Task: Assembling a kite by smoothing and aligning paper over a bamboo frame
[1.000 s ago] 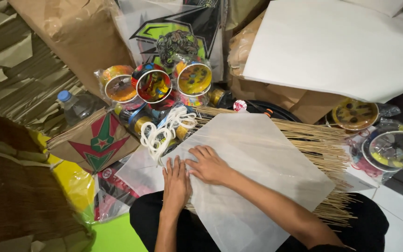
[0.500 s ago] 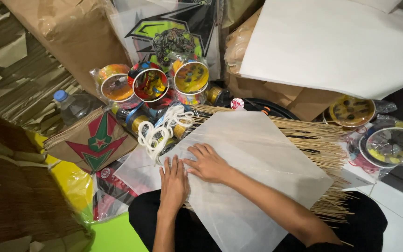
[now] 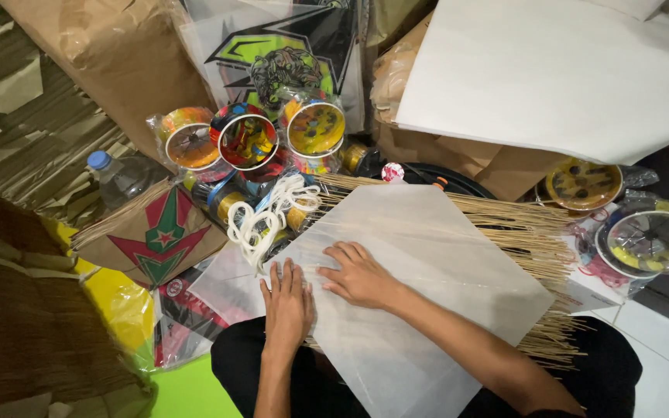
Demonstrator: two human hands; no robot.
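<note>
Head view: a white translucent paper sheet (image 3: 420, 286), set diamond-wise, lies across the person's lap over a bundle of thin bamboo sticks (image 3: 528, 232); the left hand (image 3: 286, 303) presses flat on its near-left edge, fingers spread, and the right hand (image 3: 359, 275) rests palm-down just beside it, neither gripping; three colourful string spools (image 3: 248, 141) stand behind a coil of white cord (image 3: 269, 213); one capped plastic bottle (image 3: 121, 176) is half hidden; the sticks' full count is impossible to tell.
</note>
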